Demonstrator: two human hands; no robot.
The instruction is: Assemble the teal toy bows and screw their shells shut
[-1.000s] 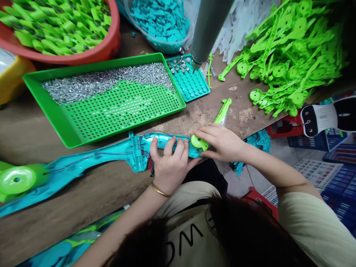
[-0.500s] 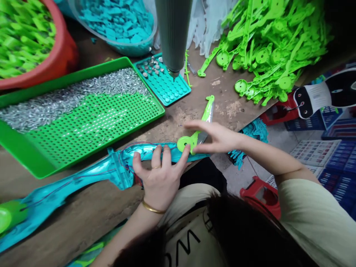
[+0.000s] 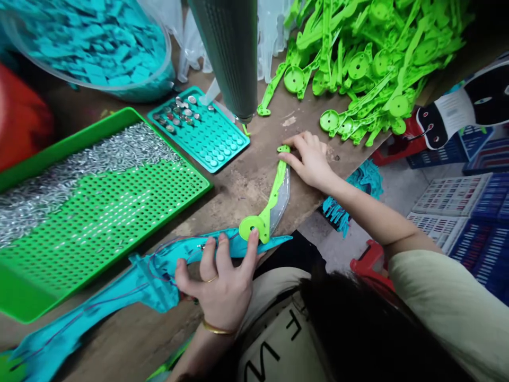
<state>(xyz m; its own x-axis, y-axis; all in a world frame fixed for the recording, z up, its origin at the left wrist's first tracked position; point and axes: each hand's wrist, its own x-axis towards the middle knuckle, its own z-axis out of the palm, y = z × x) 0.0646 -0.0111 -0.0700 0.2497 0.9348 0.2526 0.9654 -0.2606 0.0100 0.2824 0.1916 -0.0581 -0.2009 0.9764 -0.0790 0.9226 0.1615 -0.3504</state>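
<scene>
The green lever [image 3: 273, 197] lies between the two hands, its long axis slanting from the left fingers away and a little rightward to the right fingers. The right hand [image 3: 312, 162] is nearer its slim far end and pinches that tip between thumb and fingers. The left hand [image 3: 226, 292] is nearer the round disc [image 3: 247, 227] at the other end, with the index fingertip on it.

From the right fingers, the lever comes back toward the person and leftward; a clear blade [image 3: 281, 199] runs along its right edge. The disc overlies the blue body [image 3: 159, 284], whose axis crosses the lever's at a steep angle, stretching left and nearer from the left fingers. Those fingers are spread over the body; with the thumb mostly hidden, I cannot tell whether they grip or only press. They cover part of the body and the disc's near edge.

A grey tool [image 3: 233, 58] hangs over the counter [image 3: 230, 204], beyond and left of the right fingers. Left of them lies a teal mat [image 3: 199, 143] with metal caps [image 3: 186, 109]. A green tray [image 3: 119, 228] of metal pins [image 3: 111, 154] is left of and beyond the left fingers; a green pile [image 3: 358, 63] rises beyond the right ones.
</scene>
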